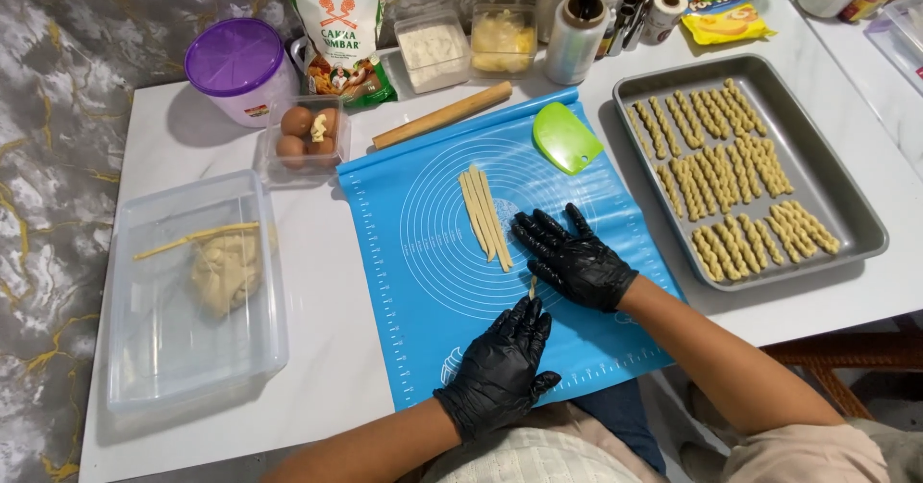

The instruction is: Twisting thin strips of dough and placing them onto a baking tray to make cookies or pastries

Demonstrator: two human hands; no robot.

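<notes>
Both hands wear black gloves over a blue silicone mat (404,252). My left hand (502,363) lies flat on the mat with a thin dough strip (532,286) poking out from under its fingertips. My right hand (574,257) rests palm down just beyond it, fingers spread, over the same strip. Several cut dough strips (484,216) lie side by side on the mat, left of my right hand. A metal baking tray (846,195) on the right holds several twisted dough sticks (731,185) in rows.
A clear plastic tub (154,348) with a dough lump (226,270) sits at left. Behind the mat are a wooden rolling pin (442,115), a green scraper (565,137), eggs in a small box (306,132), a purple-lidded tub (240,65), a flour bag and jars.
</notes>
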